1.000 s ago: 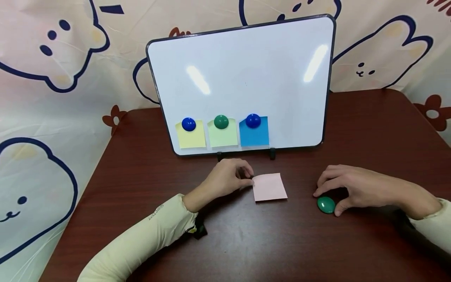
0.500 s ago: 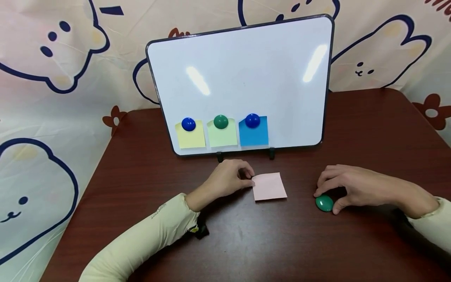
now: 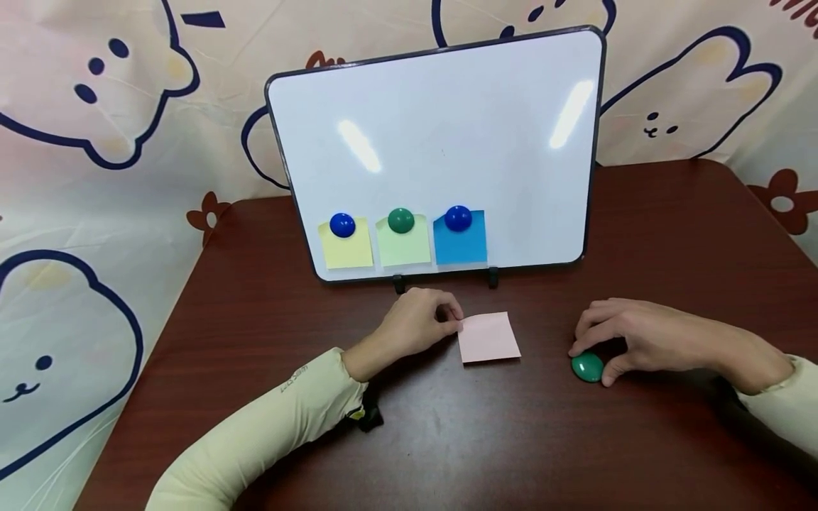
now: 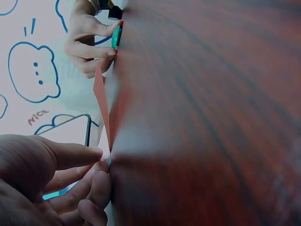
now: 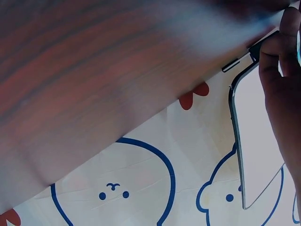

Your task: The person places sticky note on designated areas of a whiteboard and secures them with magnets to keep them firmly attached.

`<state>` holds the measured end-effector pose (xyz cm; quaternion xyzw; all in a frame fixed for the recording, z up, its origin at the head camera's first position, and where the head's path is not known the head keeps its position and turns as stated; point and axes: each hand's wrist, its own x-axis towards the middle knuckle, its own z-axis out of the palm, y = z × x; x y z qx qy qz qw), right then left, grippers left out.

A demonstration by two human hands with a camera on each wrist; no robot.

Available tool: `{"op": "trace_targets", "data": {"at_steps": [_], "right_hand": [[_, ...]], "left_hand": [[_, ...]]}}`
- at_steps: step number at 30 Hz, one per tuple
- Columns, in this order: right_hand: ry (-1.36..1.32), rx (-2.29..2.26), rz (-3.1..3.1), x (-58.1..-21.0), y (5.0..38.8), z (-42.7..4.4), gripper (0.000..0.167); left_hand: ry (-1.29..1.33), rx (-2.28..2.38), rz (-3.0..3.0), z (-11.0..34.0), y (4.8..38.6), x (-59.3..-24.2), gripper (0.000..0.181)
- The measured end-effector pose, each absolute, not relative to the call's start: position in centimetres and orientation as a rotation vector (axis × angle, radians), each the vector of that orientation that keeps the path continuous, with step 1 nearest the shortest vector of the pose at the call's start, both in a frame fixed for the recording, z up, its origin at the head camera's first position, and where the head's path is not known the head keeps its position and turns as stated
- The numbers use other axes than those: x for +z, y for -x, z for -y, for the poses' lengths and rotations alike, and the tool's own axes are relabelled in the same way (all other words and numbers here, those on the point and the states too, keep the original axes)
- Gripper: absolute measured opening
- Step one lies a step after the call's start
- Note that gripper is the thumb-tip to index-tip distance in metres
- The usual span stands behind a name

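Observation:
My left hand (image 3: 415, 325) pinches the left edge of a pink sticky note (image 3: 489, 338) on the table. In the left wrist view the thumb and index finger (image 4: 80, 155) meet at that edge, and the note slants up off the wood. To the right, my right hand (image 3: 658, 337) holds a round green magnet (image 3: 586, 367) between thumb and fingers, low at the table surface. The left wrist view also has the magnet (image 4: 116, 36) standing between those fingertips. At the right edge of the right wrist view a hand (image 5: 284, 84) is partly visible; the magnet is out of that view.
A whiteboard (image 3: 441, 149) stands behind on small black feet. Along its lower left hang a yellow note (image 3: 348, 248) under a blue magnet (image 3: 342, 225), a light green note (image 3: 405, 247) under a green magnet (image 3: 400, 220), and a blue note (image 3: 461, 245) under another blue magnet (image 3: 458, 218).
My left hand has shifted slightly right along the note's edge. The green magnet has slid a little left and away from me, with the right hand's thumb following it.

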<state>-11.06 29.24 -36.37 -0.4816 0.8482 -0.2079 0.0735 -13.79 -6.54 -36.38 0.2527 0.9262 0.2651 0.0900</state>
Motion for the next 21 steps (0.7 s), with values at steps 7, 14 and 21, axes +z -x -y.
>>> {"op": "trace_targets", "data": {"at_steps": [7, 14, 21], "right_hand": [[1.445, -0.627, -2.546, -36.4, 11.05, -29.22, 0.039], [1.445, -0.635, -2.563, -36.48, 10.87, -29.02, 0.038], [1.429, -0.62, -2.585, -36.54, 10.72, -28.79, 0.037]], "left_hand": [[-0.755, 0.813, -2.772, 6.55, 13.81, -36.48, 0.004], [-0.749, 0.828, -2.778, 6.49, 13.75, -36.5, 0.006], [-0.725, 0.859, -2.756, 6.54, 13.68, -36.4, 0.006]]}}
